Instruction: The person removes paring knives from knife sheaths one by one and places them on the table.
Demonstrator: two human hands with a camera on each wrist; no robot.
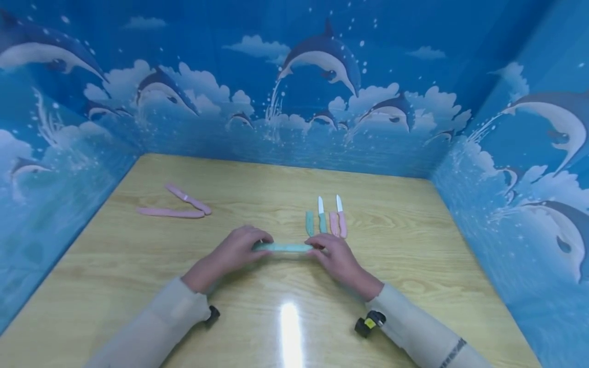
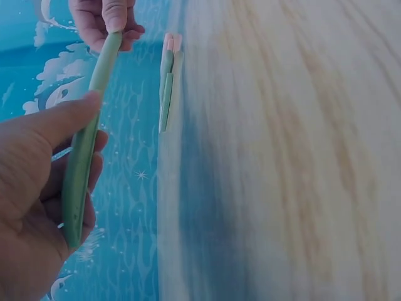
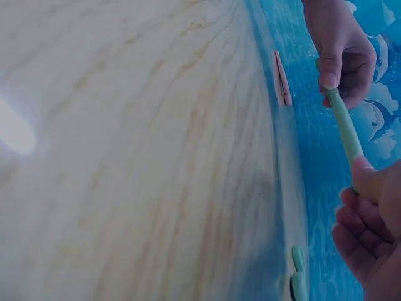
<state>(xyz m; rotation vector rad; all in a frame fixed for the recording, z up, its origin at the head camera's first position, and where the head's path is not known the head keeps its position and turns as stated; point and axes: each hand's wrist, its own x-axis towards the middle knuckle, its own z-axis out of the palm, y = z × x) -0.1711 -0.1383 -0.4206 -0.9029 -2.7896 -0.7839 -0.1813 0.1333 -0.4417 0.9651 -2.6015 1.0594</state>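
A long mint-green sheathed knife [image 1: 282, 247] lies crosswise just above the wooden table [image 1: 115, 286], held at both ends. My left hand [image 1: 239, 249] grips its left end [image 2: 78, 179] with thumb and curled fingers. My right hand [image 1: 332, 254] pinches the other end [image 3: 343, 130]. Just beyond the right hand lie two small knives with white blades, one green [image 1: 321, 214] and one pink [image 1: 341, 217], with a short green sheath [image 1: 309, 223] and a pink sheath [image 1: 333, 224] beside them.
Two long pink knives or sheaths [image 1: 177, 207] lie at the table's far left. Blue dolphin-print walls [image 1: 294, 92] close in the table on three sides. A bright light glare [image 1: 290, 332] sits near the front edge.
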